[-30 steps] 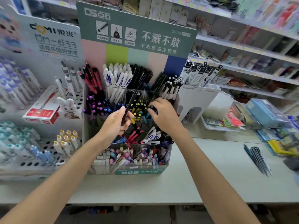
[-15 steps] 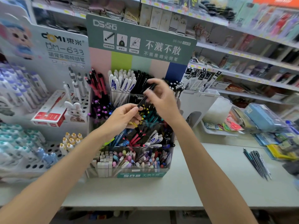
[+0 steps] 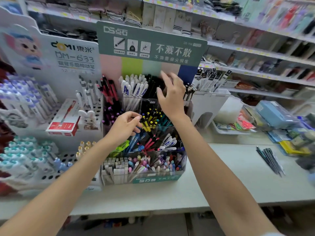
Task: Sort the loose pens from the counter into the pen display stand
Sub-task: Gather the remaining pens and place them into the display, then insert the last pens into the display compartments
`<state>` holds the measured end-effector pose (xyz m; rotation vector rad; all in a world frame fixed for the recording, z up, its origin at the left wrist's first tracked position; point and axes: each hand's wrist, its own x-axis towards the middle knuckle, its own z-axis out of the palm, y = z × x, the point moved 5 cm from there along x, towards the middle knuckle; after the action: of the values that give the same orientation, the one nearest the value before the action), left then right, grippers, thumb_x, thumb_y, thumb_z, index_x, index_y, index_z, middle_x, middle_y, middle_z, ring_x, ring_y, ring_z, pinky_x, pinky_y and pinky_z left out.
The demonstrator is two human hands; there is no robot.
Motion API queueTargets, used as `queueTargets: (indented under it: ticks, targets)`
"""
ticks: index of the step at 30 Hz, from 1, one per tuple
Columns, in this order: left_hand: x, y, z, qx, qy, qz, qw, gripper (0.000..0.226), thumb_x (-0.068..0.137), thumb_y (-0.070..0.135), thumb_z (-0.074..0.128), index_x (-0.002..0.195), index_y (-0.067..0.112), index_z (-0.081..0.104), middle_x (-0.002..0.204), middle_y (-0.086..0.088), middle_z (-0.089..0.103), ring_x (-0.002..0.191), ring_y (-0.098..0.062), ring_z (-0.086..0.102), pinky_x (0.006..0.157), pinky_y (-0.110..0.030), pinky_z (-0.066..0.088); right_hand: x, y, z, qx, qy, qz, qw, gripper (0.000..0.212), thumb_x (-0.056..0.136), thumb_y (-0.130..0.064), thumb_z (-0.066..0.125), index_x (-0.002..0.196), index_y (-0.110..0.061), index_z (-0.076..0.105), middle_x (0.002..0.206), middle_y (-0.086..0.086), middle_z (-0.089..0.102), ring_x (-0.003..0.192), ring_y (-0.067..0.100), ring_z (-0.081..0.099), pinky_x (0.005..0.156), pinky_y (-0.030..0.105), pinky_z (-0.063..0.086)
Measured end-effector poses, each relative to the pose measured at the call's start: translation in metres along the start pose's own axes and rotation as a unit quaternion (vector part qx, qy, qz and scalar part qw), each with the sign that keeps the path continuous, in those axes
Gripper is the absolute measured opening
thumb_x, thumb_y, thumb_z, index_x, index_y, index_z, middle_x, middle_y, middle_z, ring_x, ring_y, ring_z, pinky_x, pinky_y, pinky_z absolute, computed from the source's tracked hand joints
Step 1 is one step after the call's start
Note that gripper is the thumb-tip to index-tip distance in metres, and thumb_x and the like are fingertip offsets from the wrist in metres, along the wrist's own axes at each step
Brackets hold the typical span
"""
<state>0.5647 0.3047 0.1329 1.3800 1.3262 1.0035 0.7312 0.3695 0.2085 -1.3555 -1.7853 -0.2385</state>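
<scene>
a: right hand (image 3: 172, 97)?
b: fingers spread, holding nothing, over the black pens (image 3: 153, 86) at 12 o'clock in the pen display stand (image 3: 153, 179).
a: left hand (image 3: 125, 127)?
b: fingers curled by the yellow pens (image 3: 150, 120), mid stand. cannot tell if it holds anything.
a: loose pens (image 3: 270, 160)?
b: bundle on the counter (image 3: 221, 184), 3 o'clock of the stand, well apart from both hands.

The right hand (image 3: 172, 99) now higher and empty, fingers (image 3: 166, 77) apart, at the back-row black pens (image 3: 150, 86); left hand (image 3: 124, 127) empty too.

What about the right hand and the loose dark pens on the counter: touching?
Apart: head view shows the right hand at the stand, loose dark pens far aside.
</scene>
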Motion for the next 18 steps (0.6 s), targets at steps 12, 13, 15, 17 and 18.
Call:
queueTargets:
  ticks: [12, 13, 15, 17, 18]
  targets:
    - [0.004, 0.038, 0.201, 0.15, -0.131, 0.103, 0.975, 0.014, 0.094, 0.011, 0.059, 0.107, 0.015, 0.061, 0.096, -0.004, 0.068, 0.078, -0.018, 0.063, 0.073, -0.034, 0.054, -0.174, 0.229, -0.154, 0.005, -0.089, 0.316, 0.945, 0.029, 0.09, -0.002, 0.054, 0.116, -0.008, 0.063, 0.123, 0.01, 0.055, 0.087, 0.013, 0.053, 0.079, 0.021, 0.041]
    - [0.004, 0.039, 0.23, 0.151, -0.145, 0.098, 0.973, 0.015, 0.094, 0.009, 0.058, 0.109, 0.013, 0.061, 0.097, -0.006, 0.067, 0.075, -0.018, 0.062, 0.071, -0.033, 0.053, -0.192, 0.254, -0.166, -0.007, -0.112, 0.342, 0.933, 0.029, 0.091, -0.004, 0.054, 0.119, -0.009, 0.062, 0.126, 0.01, 0.052, 0.088, 0.013, 0.053, 0.081, 0.021, 0.04]
    - [0.007, 0.039, 0.291, 0.16, -0.167, 0.083, 0.969, 0.013, 0.095, 0.008, 0.057, 0.108, 0.011, 0.06, 0.096, -0.007, 0.066, 0.069, -0.017, 0.062, 0.069, -0.034, 0.052, -0.228, 0.306, -0.192, -0.019, -0.141, 0.382, 0.913, 0.028, 0.092, -0.008, 0.054, 0.12, -0.011, 0.06, 0.13, 0.009, 0.049, 0.091, 0.017, 0.055, 0.087, 0.026, 0.043]
    - [0.009, 0.034, 0.36, 0.167, -0.182, 0.062, 0.967, 0.013, 0.095, 0.009, 0.058, 0.107, 0.009, 0.06, 0.095, -0.008, 0.066, 0.068, -0.018, 0.062, 0.068, -0.035, 0.052, -0.261, 0.356, -0.218, -0.022, -0.162, 0.413, 0.896, 0.028, 0.094, -0.01, 0.054, 0.121, -0.013, 0.059, 0.133, 0.008, 0.045, 0.099, 0.021, 0.056, 0.094, 0.035, 0.046]
    - [0.009, 0.031, 0.396, 0.166, -0.19, 0.051, 0.966, 0.015, 0.094, 0.008, 0.058, 0.109, 0.006, 0.06, 0.094, -0.01, 0.065, 0.068, -0.018, 0.061, 0.067, -0.034, 0.051, -0.276, 0.38, -0.231, -0.024, -0.17, 0.421, 0.891, 0.029, 0.094, -0.011, 0.053, 0.123, -0.014, 0.058, 0.134, 0.008, 0.044, 0.104, 0.023, 0.055, 0.097, 0.039, 0.046]
